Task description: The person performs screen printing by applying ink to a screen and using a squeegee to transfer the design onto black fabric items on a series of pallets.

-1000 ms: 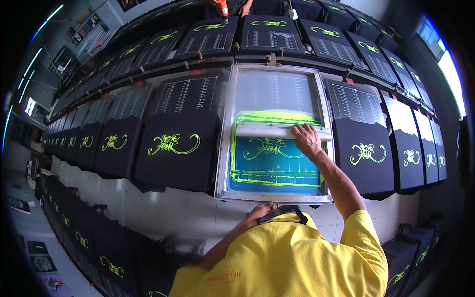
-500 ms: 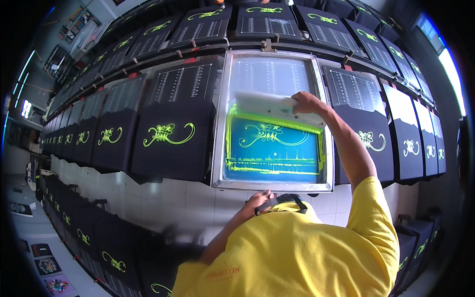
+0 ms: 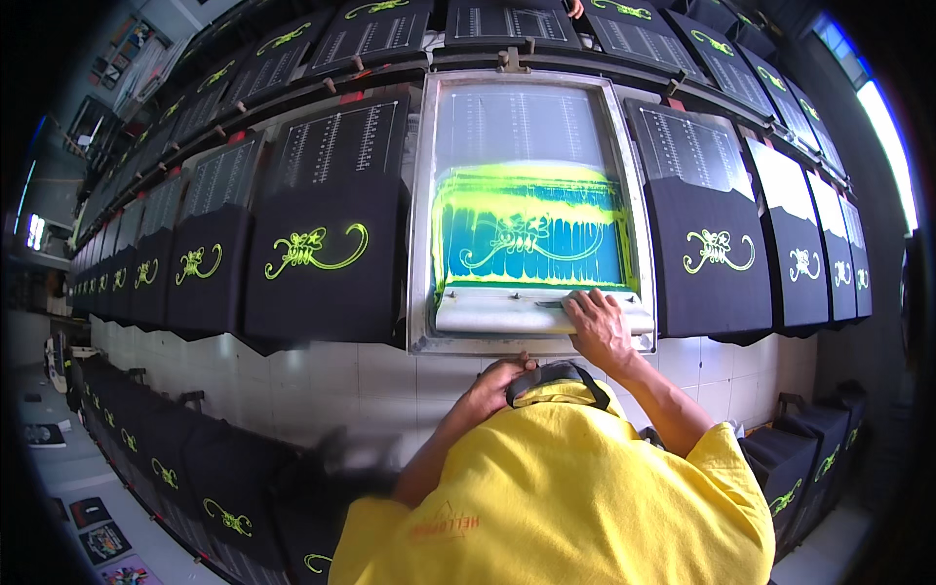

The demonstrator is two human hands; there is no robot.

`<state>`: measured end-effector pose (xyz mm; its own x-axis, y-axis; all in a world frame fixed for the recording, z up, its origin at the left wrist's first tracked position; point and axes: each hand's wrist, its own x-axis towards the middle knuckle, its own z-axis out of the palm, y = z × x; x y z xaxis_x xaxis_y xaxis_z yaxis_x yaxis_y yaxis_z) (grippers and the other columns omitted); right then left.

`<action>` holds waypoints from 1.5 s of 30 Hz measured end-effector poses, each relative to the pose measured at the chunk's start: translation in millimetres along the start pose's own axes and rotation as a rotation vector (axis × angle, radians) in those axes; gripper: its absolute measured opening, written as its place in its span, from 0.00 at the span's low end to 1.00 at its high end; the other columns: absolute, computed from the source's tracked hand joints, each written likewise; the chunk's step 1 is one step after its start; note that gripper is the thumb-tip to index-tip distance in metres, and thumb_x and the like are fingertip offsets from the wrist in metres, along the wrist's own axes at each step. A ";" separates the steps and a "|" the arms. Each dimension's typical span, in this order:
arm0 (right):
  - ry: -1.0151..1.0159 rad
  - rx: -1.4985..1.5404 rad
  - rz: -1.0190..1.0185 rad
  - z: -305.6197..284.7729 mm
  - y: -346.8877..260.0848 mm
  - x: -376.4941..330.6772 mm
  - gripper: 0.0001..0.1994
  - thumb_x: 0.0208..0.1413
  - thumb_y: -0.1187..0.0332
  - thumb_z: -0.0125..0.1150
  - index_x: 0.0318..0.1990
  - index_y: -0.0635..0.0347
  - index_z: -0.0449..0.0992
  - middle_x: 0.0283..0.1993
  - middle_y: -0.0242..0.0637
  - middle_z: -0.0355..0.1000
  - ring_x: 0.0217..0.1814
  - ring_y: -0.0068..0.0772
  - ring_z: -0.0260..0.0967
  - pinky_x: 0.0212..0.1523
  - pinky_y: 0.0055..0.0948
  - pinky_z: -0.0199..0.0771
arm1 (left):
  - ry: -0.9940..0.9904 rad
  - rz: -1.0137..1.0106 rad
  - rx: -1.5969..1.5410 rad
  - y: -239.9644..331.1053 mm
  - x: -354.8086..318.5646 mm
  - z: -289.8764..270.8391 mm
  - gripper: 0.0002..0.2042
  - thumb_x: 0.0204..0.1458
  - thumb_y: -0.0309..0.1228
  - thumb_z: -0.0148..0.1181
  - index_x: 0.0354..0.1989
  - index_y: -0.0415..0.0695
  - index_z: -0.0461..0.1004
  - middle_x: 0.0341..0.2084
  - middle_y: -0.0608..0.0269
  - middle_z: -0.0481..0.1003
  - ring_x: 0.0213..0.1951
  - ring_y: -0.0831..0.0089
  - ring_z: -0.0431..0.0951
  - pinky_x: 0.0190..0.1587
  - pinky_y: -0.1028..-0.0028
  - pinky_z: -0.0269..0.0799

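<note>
A metal-rimmed printing screen (image 3: 417, 234) lies over the printing board in front of me. Bright yellow-green ink (image 3: 526, 178) forms a thick band across its middle, with streaks running down the blue mesh around a flower-and-scroll design. My right hand (image 3: 599, 330) is closed on a wide whitish squeegee (image 3: 487, 312), which rests across the near end of the screen. By the screen's near edge is my left hand (image 3: 500, 382), its fingers curled. Whatever it may grip is hidden from view.
Black shirts on boards flank the screen, including a left shirt (image 3: 327, 283) and a right shirt (image 3: 717, 278), both bearing the yellow-green design. A hinge clamp (image 3: 512, 60) stands at the screen's far edge. Another row of shirts lies beyond; more are behind me at lower left.
My right hand has pulled the squeegee from the middle of the screen to its near end. Ink now spreads over more of the mesh. The left hand stays by the near edge.
</note>
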<state>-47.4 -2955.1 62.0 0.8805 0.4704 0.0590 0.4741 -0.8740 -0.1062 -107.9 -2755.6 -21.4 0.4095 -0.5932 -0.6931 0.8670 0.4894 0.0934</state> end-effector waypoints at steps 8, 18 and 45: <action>-0.069 0.100 -0.033 -27.9 -3.3 0.9 0.16 0.41 0.67 0.66 0.39 0.57 0.71 0.40 0.34 0.70 0.46 0.37 0.66 0.47 0.37 0.68 | -0.025 0.071 0.176 5.0 -3.2 -5.8 0.11 0.62 0.30 0.49 0.25 0.48 0.69 0.14 0.78 0.60 0.15 0.87 0.54 0.19 0.85 0.50; 0.003 0.066 -0.022 -15.8 6.6 16.7 0.20 0.37 0.68 0.69 0.41 0.58 0.71 0.39 0.36 0.71 0.44 0.38 0.67 0.46 0.37 0.68 | -0.043 0.048 0.271 10.7 -14.0 3.0 0.15 0.65 0.35 0.42 0.26 0.48 0.68 0.15 0.75 0.62 0.16 0.86 0.57 0.24 0.86 0.57; 0.015 -0.006 0.147 -24.0 56.0 -49.8 0.24 0.38 0.74 0.65 0.49 0.61 0.71 0.50 0.39 0.69 0.55 0.42 0.64 0.57 0.40 0.64 | 0.481 1.127 2.337 119.5 -79.0 13.2 0.20 0.35 0.20 0.58 0.43 0.34 0.71 0.46 0.51 0.71 0.52 0.54 0.69 0.52 0.62 0.67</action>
<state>-64.8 -3030.3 76.9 0.9403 0.3354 0.0576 0.3398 -0.9341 -0.1092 -32.9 -2658.7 54.0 0.8614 -0.5016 0.0793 -0.5032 -0.8221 0.2661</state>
